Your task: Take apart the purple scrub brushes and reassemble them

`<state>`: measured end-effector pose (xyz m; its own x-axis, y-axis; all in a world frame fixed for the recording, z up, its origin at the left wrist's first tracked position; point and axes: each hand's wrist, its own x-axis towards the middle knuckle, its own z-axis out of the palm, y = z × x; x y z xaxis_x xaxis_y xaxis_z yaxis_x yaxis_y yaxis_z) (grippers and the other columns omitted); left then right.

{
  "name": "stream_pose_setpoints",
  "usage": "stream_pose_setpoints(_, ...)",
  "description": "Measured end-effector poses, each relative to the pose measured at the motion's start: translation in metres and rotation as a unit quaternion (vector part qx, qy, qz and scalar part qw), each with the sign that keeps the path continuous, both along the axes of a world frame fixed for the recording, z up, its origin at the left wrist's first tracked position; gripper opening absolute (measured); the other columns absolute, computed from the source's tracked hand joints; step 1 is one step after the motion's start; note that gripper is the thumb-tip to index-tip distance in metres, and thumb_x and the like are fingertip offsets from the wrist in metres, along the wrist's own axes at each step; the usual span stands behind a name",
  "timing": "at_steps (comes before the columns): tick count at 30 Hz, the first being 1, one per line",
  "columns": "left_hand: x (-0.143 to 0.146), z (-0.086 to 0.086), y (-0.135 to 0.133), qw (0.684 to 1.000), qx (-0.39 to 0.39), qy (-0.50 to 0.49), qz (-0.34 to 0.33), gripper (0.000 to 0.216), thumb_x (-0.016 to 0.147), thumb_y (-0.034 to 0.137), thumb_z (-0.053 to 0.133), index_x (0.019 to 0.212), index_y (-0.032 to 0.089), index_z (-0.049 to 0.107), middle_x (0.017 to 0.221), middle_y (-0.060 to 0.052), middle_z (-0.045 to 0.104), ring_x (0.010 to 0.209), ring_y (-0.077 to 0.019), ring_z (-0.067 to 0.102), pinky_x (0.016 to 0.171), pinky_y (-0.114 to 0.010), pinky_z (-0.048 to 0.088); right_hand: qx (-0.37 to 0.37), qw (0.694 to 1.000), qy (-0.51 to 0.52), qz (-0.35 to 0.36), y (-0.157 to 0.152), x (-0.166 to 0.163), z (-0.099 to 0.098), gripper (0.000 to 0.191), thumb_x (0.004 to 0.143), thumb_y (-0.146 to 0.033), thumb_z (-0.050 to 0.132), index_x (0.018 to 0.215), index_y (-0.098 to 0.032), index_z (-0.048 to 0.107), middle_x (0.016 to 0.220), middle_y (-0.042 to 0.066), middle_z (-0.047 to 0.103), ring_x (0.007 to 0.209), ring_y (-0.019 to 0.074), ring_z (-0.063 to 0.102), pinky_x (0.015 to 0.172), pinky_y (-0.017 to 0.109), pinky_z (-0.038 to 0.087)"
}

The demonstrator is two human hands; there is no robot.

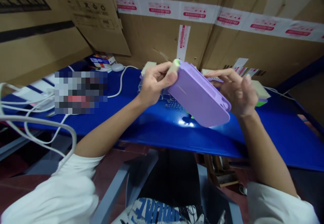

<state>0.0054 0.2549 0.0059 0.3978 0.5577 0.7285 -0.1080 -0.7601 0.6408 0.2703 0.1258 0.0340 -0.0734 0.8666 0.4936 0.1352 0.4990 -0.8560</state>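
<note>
Purple case (198,99) lifted, not yet set down — left hand (155,83) gripping one end; right hand (238,90) beside case, hold unclear.

The casing (198,99) is above the table (149,128), cables (37,118) left, cardboard (157,31) behind.

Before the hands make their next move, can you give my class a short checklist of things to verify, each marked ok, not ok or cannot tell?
1. Left hand has a grip on the purple piece: ok, at its upper-left end.
2. Right hand touches the piece: cannot tell; its fingers are near the upper edge, but contact is unclear.
3. Purple piece rests on the blue table: not ok; it is held up.
4. All small shiny parts are in view: cannot tell; the purple piece blocks part of the table.
5. White cable is clear of the purple piece: ok, it lies off to the left.
</note>
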Motion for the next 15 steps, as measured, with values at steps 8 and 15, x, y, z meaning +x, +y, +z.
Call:
stream_pose_setpoints(8, -0.002, 0.007, -0.032, 0.987, -0.038, -0.018, -0.154, 0.050, 0.102, 0.071, 0.087, 0.094, 0.022, 0.092, 0.080, -0.003, 0.074, 0.070, -0.0148, 0.064, 0.066, -0.033, 0.050, 0.006, 0.991, -0.101, 0.082, -0.010, -0.042, -0.024, 0.079, 0.081, -0.050, 0.110, 0.132, -0.040, 0.050, 0.126, 0.002, 0.068, 0.090, 0.0222, 0.076, 0.057, 0.032, 0.062)
stream_pose_setpoints(15, -0.004, 0.005, -0.029, 0.989, -0.031, 0.001, -0.147, 0.038, 0.100, 0.062, 0.090, 0.096, 0.024, 0.096, 0.079, -0.004, 0.077, 0.067, -0.0152, 0.063, 0.063, -0.032, 0.049, 0.010, 0.990, -0.131, 0.053, -0.009, -0.052, -0.028, 0.082, 0.083, -0.062, 0.106, 0.127, -0.036, 0.041, 0.115, 0.001, 0.062, 0.082, 0.0191, 0.069, 0.049, 0.029, 0.051)
